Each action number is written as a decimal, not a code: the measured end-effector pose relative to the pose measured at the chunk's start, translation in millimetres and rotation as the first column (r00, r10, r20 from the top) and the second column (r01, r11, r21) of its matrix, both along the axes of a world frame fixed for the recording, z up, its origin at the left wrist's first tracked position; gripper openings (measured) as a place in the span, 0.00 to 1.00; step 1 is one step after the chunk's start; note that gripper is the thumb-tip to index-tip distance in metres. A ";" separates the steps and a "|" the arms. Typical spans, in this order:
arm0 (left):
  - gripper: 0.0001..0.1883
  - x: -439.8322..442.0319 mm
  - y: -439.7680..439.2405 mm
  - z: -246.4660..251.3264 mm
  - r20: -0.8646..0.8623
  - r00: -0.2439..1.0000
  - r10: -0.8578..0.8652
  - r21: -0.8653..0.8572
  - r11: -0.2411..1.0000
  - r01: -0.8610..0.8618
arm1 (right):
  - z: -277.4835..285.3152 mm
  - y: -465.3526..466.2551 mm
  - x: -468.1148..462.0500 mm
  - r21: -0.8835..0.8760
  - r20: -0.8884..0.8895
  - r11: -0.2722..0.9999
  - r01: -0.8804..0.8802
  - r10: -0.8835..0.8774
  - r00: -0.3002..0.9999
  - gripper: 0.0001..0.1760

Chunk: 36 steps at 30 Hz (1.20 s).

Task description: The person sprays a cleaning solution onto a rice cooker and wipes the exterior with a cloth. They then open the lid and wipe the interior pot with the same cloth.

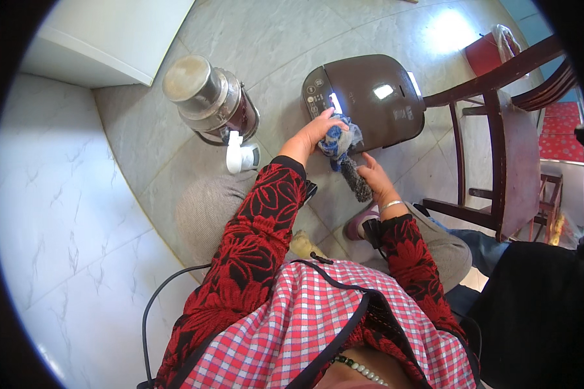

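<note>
A brown electric appliance (365,102), probably a rice cooker, stands on the floor with its lid down and a control panel (315,95) at its left end. My left hand (317,130) grips a bunched blue-and-white cloth (338,138) at the near edge beside the panel. From that bundle a dark grey fuzzy strip of cloth (356,181) hangs towards me. My right hand (377,179) is at the strip's right side, its index finger reaching to the appliance's near edge. Whether its partly hidden fingers hold the strip, I cannot tell.
Left of the appliance stand a worn metal vessel (204,97) and a white plastic item (241,154). A dark wooden chair (496,146) is close on the right, with a red bin (486,53) beyond. A white cabinet (102,39) fills the upper left. Another person's dark-clothed leg (516,301) is at lower right.
</note>
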<state>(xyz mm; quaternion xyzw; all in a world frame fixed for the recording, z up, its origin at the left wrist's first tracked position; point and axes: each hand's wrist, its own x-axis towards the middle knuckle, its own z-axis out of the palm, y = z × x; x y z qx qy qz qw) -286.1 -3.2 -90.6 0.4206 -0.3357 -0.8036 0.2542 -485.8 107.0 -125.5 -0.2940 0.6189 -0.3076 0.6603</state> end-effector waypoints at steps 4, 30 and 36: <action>0.44 -10.2 2.8 -2.2 -0.101 0.988 0.114 0.178 0.979 -0.095 | 3.2 3.5 -0.4 0.001 0.104 0.998 0.057 -0.057 0.993 0.42; 0.20 41.2 9.4 -36.9 0.829 0.540 -0.145 -0.026 0.955 0.297 | -21.6 29.1 -4.0 0.010 -0.210 0.948 -0.319 0.313 0.926 0.15; 0.23 44.3 -6.6 -72.1 0.760 0.649 0.043 -0.152 0.982 0.112 | 9.8 13.0 8.1 -0.063 -0.662 0.835 -0.547 0.375 0.649 0.13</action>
